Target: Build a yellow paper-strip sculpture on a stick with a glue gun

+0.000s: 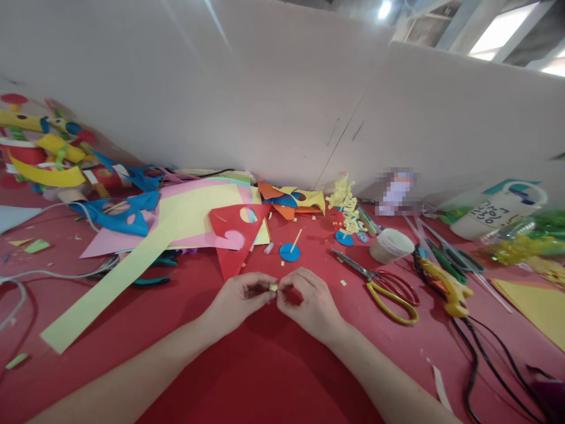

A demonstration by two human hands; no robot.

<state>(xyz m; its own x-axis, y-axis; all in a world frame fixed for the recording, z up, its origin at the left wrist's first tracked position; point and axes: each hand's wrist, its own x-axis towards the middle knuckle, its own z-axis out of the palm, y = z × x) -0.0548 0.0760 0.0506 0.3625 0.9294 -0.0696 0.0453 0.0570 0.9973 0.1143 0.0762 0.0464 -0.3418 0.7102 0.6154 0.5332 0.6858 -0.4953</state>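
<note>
Yellow paper scrap [273, 288] is pinched above the red table [273, 365] between thumb and finger of our left hand [238, 298], while our right hand [311, 301], fingers curled, comes up against its far side; we cannot tell whether it grips or merely touches. Our forearms [154, 356] slant in from both lower corners. Beyond the table we face a pale wall [265, 88], a bright light [385, 9] overhead to the right
</note>
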